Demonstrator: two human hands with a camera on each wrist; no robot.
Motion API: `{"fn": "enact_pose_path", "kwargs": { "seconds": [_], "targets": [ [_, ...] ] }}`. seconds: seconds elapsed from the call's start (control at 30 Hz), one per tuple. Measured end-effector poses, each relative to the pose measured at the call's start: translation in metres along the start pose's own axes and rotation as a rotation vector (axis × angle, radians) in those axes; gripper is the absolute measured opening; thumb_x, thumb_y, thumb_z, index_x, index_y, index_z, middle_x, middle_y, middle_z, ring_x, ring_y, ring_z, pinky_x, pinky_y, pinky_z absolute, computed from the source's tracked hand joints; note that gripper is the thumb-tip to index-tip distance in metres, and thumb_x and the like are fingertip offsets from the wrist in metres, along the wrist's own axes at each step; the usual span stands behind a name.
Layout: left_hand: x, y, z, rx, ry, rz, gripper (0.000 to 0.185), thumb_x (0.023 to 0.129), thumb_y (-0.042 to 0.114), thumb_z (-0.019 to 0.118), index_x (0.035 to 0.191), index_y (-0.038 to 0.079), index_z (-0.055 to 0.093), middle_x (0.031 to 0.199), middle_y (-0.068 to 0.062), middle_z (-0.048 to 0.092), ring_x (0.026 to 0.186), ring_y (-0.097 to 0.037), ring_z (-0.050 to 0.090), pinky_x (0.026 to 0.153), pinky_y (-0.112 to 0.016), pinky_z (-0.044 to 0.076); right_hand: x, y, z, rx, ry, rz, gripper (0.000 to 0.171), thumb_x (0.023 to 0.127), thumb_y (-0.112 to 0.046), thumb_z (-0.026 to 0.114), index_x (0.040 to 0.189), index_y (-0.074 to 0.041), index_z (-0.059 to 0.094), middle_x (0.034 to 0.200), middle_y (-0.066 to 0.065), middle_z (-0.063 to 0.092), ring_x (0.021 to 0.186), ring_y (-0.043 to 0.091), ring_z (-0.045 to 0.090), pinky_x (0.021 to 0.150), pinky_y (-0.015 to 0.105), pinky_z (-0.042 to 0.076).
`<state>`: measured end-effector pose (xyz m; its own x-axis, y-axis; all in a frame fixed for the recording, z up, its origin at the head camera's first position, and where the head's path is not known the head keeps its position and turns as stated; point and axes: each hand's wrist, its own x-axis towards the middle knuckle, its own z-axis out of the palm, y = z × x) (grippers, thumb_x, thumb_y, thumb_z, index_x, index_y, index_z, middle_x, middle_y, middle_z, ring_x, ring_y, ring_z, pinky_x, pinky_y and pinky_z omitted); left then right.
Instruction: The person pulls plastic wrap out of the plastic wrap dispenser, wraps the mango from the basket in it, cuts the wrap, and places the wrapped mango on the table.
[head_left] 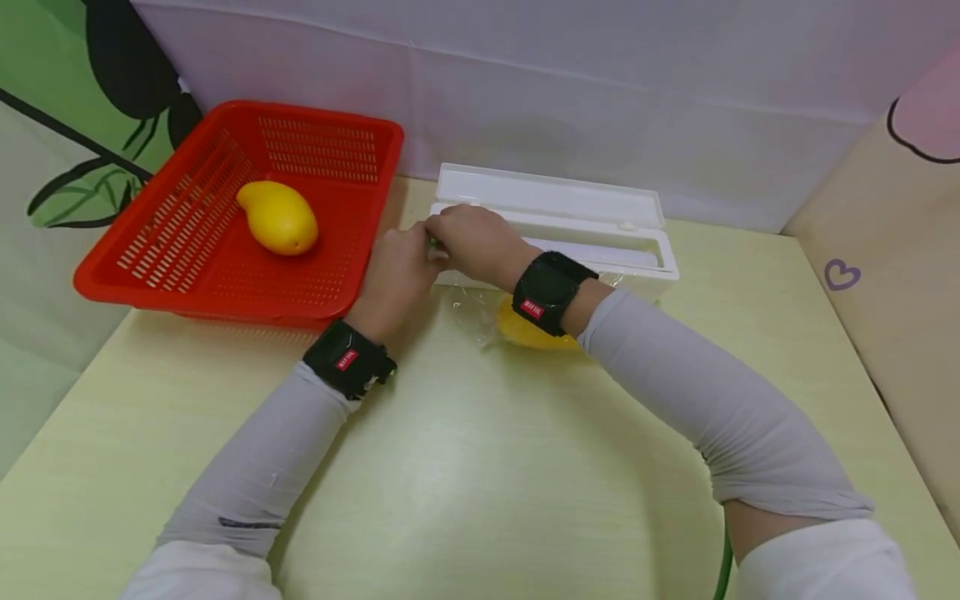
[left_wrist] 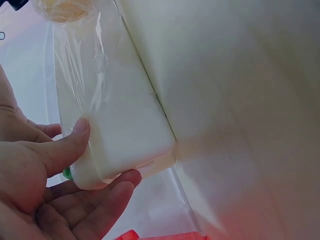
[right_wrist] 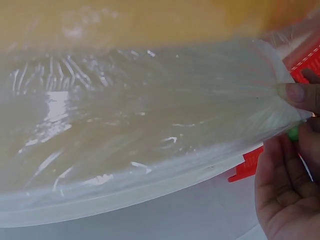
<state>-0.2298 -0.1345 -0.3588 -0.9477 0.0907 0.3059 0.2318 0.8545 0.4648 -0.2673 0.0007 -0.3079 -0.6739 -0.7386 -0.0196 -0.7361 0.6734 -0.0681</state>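
Both sleeves reach across the bench point(head_left: 465, 467) to the dispenser's point(head_left: 570, 221) left end: left hand point(head_left: 397, 271) grips that end, right hand point(head_left: 472, 237) pinches film point(head_left: 476, 312). Film already covers one mango point(head_left: 528, 333); cutting and wrapping look undone. Second mango point(head_left: 277, 217) waits in the basket point(head_left: 225, 296).

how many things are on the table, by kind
mangoes: 2, one in the basket, one under the cling film
red basket: 1
white cling film dispenser: 1
sheet of cling film: 1
total: 5
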Motion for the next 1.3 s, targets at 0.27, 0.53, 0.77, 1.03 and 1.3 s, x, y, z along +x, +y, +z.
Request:
{"fn": "enact_pose_path", "kwargs": {
  "seconds": [0.27, 0.53, 0.77, 1.03, 1.3],
  "targets": [
    [-0.001, 0.000, 0.000, 0.011, 0.000, 0.014, 0.033, 0.089, 0.026, 0.075, 0.109, 0.001, 0.067, 0.083, -0.018, 0.069, 0.080, -0.039, 0.066, 0.070, -0.045, 0.050, -0.005, 0.001, -0.001, 0.011, 0.009, 0.006, 0.020, 0.093, -0.020, 0.072, 0.105, -0.005, 0.066, 0.086, 0.006, 0.060, 0.082, 0.021, 0.055, 0.075, 0.032, 0.048],
    [0.000, 0.001, -0.001, 0.015, -0.023, 0.007, 0.033, 0.090, 0.027, 0.074, 0.107, 0.000, 0.066, 0.081, -0.018, 0.068, 0.079, -0.040, 0.065, 0.068, -0.045, 0.050, -0.004, 0.004, 0.001, 0.005, 0.000, 0.012, 0.021, 0.095, -0.018, 0.069, 0.110, -0.005, 0.066, 0.087, 0.006, 0.060, 0.082, 0.021, 0.054, 0.074, 0.031, 0.048],
    [0.000, 0.003, -0.003, 0.014, -0.028, 0.001, 0.033, 0.089, 0.028, 0.076, 0.102, 0.000, 0.065, 0.077, -0.017, 0.066, 0.076, -0.038, 0.065, 0.064, -0.042, 0.049, -0.006, 0.006, -0.001, 0.001, -0.018, 0.008, 0.012, 0.094, -0.005, 0.065, 0.107, -0.004, 0.065, 0.090, 0.007, 0.059, 0.084, 0.022, 0.055, 0.075, 0.032, 0.048],
    [-0.001, 0.004, -0.003, 0.026, -0.028, 0.002, 0.033, 0.088, 0.029, 0.077, 0.097, 0.000, 0.065, 0.073, -0.017, 0.064, 0.072, -0.037, 0.064, 0.062, -0.041, 0.047, -0.008, 0.008, 0.000, 0.022, -0.008, -0.014, 0.016, 0.092, 0.000, 0.065, 0.108, -0.003, 0.065, 0.091, 0.007, 0.060, 0.084, 0.023, 0.055, 0.077, 0.031, 0.048],
    [0.001, 0.004, -0.003, 0.023, -0.041, -0.014, 0.033, 0.088, 0.029, 0.077, 0.098, -0.001, 0.065, 0.075, -0.017, 0.065, 0.072, -0.035, 0.063, 0.063, -0.040, 0.047, -0.008, 0.011, 0.001, 0.026, -0.001, -0.024, 0.017, 0.091, 0.002, 0.064, 0.108, -0.003, 0.065, 0.091, 0.007, 0.060, 0.085, 0.023, 0.055, 0.078, 0.031, 0.048]
  ]
}}
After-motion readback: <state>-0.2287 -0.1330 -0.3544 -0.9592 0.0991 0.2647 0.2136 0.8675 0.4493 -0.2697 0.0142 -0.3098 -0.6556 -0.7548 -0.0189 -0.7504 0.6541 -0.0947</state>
